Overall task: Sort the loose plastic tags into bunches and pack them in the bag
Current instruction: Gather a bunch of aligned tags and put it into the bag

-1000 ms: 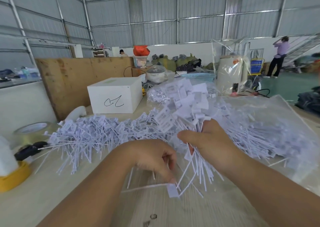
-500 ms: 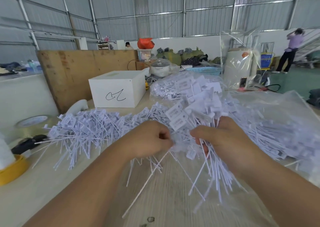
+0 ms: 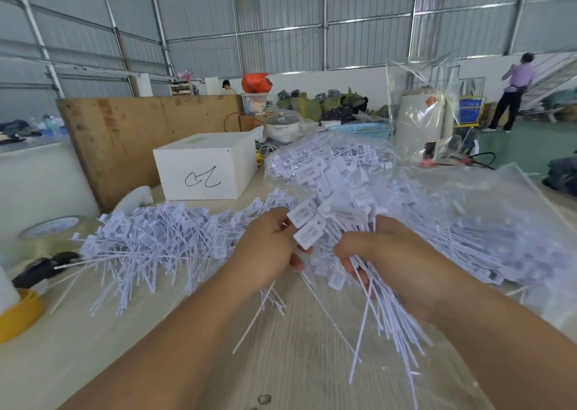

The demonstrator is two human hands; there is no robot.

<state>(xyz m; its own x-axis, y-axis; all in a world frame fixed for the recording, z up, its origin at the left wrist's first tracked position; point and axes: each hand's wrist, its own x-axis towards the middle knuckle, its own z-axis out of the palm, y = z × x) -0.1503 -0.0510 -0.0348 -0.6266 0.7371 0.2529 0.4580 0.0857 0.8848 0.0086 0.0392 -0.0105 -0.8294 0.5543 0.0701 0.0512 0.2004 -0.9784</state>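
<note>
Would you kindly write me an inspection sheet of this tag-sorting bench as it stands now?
Surface: pale table, mostly covered.
Job's things: loose tags heaped left; bunch of tags held upright; clear bag at right holds more tags.
Clutter: white box, tape roll, yellow-rimmed object.
Grippers: right hand grips the bunch; left hand pinches a tag at it.
Cables: black cable at far right.
Surroundings: plywood board, metal walls, person standing far right.
</note>
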